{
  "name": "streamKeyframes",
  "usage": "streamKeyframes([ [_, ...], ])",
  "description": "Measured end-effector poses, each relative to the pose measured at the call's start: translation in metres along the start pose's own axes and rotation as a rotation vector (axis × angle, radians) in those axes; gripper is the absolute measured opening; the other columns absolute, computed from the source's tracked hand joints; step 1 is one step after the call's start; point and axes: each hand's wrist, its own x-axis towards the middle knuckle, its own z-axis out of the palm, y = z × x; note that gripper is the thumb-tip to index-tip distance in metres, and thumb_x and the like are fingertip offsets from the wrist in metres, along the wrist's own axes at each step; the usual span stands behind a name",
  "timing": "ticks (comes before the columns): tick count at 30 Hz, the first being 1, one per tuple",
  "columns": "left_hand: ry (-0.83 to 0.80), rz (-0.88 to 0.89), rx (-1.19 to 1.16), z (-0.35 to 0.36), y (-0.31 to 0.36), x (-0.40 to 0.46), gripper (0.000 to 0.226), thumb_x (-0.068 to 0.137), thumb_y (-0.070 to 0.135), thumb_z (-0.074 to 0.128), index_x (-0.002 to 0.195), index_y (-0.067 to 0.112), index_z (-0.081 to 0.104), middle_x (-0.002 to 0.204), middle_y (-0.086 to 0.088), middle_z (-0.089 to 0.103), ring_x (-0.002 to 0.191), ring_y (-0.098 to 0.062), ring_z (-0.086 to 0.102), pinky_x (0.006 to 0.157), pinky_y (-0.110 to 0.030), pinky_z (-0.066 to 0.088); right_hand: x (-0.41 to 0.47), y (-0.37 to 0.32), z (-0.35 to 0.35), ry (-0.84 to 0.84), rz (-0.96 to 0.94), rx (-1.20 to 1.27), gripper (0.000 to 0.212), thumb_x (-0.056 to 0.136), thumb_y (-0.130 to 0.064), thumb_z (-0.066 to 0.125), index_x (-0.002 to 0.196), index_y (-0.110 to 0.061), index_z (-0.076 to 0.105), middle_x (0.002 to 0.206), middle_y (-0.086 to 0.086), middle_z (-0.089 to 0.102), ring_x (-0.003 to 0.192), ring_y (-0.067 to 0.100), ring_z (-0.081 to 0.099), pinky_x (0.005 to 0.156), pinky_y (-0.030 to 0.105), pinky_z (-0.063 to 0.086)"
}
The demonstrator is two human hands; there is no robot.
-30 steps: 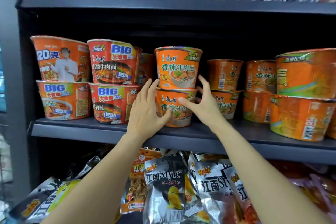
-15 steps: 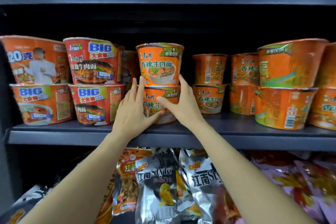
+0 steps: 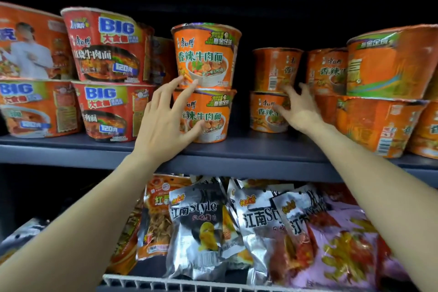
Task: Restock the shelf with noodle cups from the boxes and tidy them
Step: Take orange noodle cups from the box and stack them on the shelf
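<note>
On the dark grey shelf [image 3: 237,154] the noodle cups stand in stacks of two. Near the middle of the shelf's front edge sits an orange stack: a lower orange cup [image 3: 208,116] with an upper orange cup [image 3: 206,54] upright on its lid. The left hand [image 3: 163,123] reaches up to this stack with its fingers [image 3: 184,92] spread apart and nearly straight; the fingertips touch the left side where the two cups meet, and the thumb lies against the front of the lower cup (nothing is gripped).

To the right, set further back from the front edge, is a second orange stack [image 3: 272,90]. The right hand [image 3: 298,111] is at its right side, fingers apart and loosely extended, blurred; they lie against the front of that stack, but I cannot tell whether they press on it.

Toward the left end of the shelf stand red BIG cups [image 3: 106,73], also stacked in twos, just beside the middle stack. Toward the right end, closer to the front edge, are larger-looking orange cups [image 3: 388,92].

Below the shelf, silver snack bags [image 3: 199,227] and other packets lean behind a white wire rail [image 3: 189,283].
</note>
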Motion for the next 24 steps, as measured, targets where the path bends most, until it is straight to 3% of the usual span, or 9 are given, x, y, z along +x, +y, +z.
streamKeyframes([
  [5, 0.071, -0.002, 0.044, -0.004, 0.004, -0.003, 0.060, 0.088, 0.043, 0.048, 0.143, 0.021, 0.036, 0.143, -0.009, 0.039, 0.129, -0.026, 0.036, 0.100, -0.043, 0.035, 0.000, -0.010, 0.008, 0.096, -0.029, -0.024, 0.059, 0.088, -0.040, 0.064, 0.141, -0.024, 0.041, 0.149, 0.010, 0.025, 0.133, 0.035, 0.031, 0.105, 0.047, 0.032],
  [11, 0.294, 0.351, 0.091, -0.007, 0.044, 0.013, 0.025, 0.082, 0.011, 0.059, 0.106, 0.012, 0.063, 0.112, -0.006, 0.064, 0.109, -0.026, 0.051, 0.089, -0.037, 0.040, 0.000, 0.007, 0.006, 0.105, -0.141, 0.021, 0.052, 0.090, -0.033, 0.062, 0.138, -0.022, 0.044, 0.140, 0.012, 0.039, 0.126, 0.035, 0.040, 0.101, 0.042, 0.038],
  [15, 0.084, 0.414, 0.135, 0.027, 0.107, 0.068, 0.026, 0.079, 0.011, 0.060, 0.105, 0.007, 0.064, 0.100, -0.008, 0.065, 0.096, -0.027, 0.056, 0.080, -0.036, 0.046, 0.004, 0.002, 0.009, 0.140, -0.164, 0.051, 0.053, 0.089, -0.030, 0.063, 0.135, -0.019, 0.041, 0.133, 0.013, 0.045, 0.120, 0.034, 0.046, 0.094, 0.040, 0.041],
  [18, -0.130, 0.249, 0.242, 0.069, 0.134, 0.092, 0.045, 0.073, 0.012, 0.069, 0.115, 0.003, 0.057, 0.109, -0.014, 0.063, 0.100, -0.032, 0.058, 0.080, -0.039, 0.049, 0.010, 0.001, 0.013, 0.121, -0.142, 0.074, 0.052, 0.092, -0.024, 0.057, 0.140, -0.018, 0.037, 0.136, 0.012, 0.042, 0.122, 0.032, 0.046, 0.093, 0.036, 0.040],
  [21, -0.239, 0.100, 0.289, 0.099, 0.132, 0.099, 0.061, 0.071, 0.017, 0.074, 0.124, 0.000, 0.048, 0.117, -0.017, 0.056, 0.103, -0.032, 0.056, 0.082, -0.038, 0.048, 0.014, 0.007, 0.017, 0.138, -0.139, 0.330, 0.042, 0.094, -0.019, 0.054, 0.135, -0.016, 0.048, 0.138, 0.009, 0.042, 0.122, 0.029, 0.047, 0.085, 0.017, 0.034],
  [22, -0.280, 0.073, 0.301, 0.108, 0.129, 0.100, 0.064, 0.078, 0.021, 0.069, 0.131, 0.002, 0.040, 0.126, -0.016, 0.049, 0.111, -0.032, 0.050, 0.089, -0.037, 0.044, 0.015, 0.008, 0.018, 0.149, -0.168, 0.341, 0.039, 0.094, -0.017, 0.054, 0.133, -0.018, 0.053, 0.139, 0.009, 0.040, 0.123, 0.029, 0.046, 0.090, 0.018, 0.035],
  [24, -0.342, 0.033, 0.291, 0.121, 0.123, 0.102, 0.063, 0.087, 0.025, 0.060, 0.138, 0.007, 0.028, 0.136, -0.012, 0.039, 0.121, -0.029, 0.041, 0.097, -0.036, 0.036, 0.013, 0.009, 0.020, 0.174, -0.197, 0.262, 0.037, 0.096, -0.013, 0.051, 0.131, -0.023, 0.058, 0.141, 0.009, 0.037, 0.125, 0.030, 0.043, 0.103, 0.032, 0.038],
])
